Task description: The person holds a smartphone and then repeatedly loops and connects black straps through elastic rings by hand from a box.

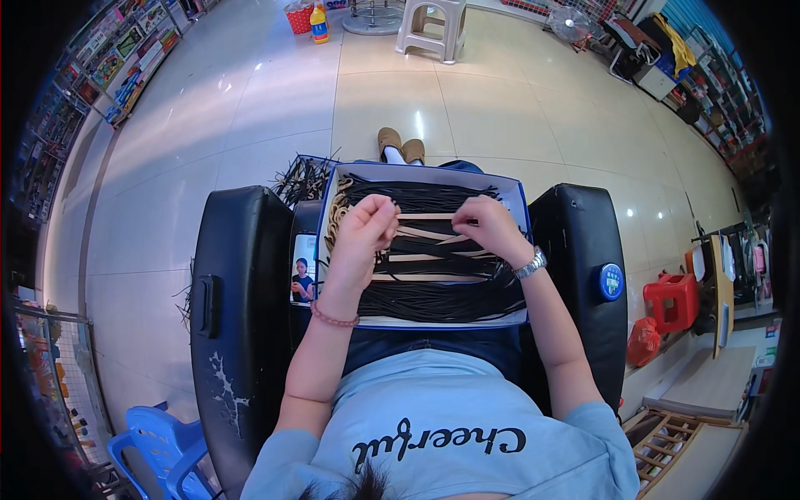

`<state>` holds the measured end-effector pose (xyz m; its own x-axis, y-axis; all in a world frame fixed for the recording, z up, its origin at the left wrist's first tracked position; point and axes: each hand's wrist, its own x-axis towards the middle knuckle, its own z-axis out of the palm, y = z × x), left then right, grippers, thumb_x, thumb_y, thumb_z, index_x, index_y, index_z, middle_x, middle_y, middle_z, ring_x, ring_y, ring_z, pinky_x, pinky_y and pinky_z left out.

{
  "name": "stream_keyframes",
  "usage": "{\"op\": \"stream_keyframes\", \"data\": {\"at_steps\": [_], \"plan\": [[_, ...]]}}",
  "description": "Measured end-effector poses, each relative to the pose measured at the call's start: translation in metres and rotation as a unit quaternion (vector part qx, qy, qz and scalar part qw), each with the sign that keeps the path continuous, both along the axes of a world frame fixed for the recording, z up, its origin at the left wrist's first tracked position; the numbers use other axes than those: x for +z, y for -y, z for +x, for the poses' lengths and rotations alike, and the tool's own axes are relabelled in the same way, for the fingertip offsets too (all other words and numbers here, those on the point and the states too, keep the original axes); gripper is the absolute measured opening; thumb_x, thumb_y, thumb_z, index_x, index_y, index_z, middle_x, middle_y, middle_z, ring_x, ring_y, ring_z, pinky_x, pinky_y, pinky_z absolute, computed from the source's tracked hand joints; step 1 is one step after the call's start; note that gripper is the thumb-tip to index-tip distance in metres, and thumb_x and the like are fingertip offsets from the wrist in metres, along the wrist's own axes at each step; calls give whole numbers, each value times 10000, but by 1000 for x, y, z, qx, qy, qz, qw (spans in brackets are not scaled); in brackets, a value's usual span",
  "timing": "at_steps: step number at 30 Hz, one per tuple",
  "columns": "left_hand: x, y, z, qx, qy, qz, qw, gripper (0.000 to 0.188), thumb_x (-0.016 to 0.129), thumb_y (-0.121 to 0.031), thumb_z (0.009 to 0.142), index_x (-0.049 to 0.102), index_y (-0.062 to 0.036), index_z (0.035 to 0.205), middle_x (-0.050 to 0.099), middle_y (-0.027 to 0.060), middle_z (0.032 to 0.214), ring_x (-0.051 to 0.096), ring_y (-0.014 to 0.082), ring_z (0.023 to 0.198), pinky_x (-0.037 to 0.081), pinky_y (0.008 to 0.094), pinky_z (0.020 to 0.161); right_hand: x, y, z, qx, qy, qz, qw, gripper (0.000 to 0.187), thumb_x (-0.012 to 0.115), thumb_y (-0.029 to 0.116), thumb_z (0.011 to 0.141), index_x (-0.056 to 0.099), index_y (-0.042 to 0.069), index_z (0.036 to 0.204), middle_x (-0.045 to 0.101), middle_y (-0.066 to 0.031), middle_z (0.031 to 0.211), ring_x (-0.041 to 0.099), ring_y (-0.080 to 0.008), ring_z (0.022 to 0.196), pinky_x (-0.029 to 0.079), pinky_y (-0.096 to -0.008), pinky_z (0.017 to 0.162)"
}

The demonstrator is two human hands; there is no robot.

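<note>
A shallow blue-and-white box (320,327) sits across my lap, filled with bundles of thin black cords (442,302). Pale beige strips (433,278) lie between the bundles. Along the box's left side are tan loops (339,208). My left hand (367,237) is raised over the left part of the box, fingers closed in a pinch, with a small dark bit at the tips. Over the right part, my right hand (493,229) also has its fingers pinched together. What either pinch holds is too small to make out against the cords.
Black padded armrests (242,333) flank the box. A lit phone (303,267) leans left of it, and another container of black cord pieces (302,179) stands beyond. On the right armrest (583,250) sits a round blue-topped container (610,282). A plastic stool (432,29) stands ahead.
</note>
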<state>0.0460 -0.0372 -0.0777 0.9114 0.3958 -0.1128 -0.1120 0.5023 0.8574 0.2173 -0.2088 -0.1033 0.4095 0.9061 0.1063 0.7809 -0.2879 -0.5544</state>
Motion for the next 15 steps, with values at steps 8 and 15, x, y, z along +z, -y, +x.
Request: {"op": "stream_keyframes", "data": {"at_steps": [8,15], "plan": [[-2,1,-19,14,-6,-9,1000,132,496,-176,942,539,-61,893,476,-39,648,345,6,529,247,144,469,-18,10,7,19,48,-46,998,80,686,72,677,607,69,694,558,-39,670,544,-231,731,398,-335,723],[-2,0,-33,25,-11,-15,999,144,497,-191,942,518,-73,862,464,-30,636,333,24,521,265,152,480,4,28,36,11,-70,-59,996,70,669,74,735,608,42,748,588,-55,718,559,-171,702,443,-282,682]]}}
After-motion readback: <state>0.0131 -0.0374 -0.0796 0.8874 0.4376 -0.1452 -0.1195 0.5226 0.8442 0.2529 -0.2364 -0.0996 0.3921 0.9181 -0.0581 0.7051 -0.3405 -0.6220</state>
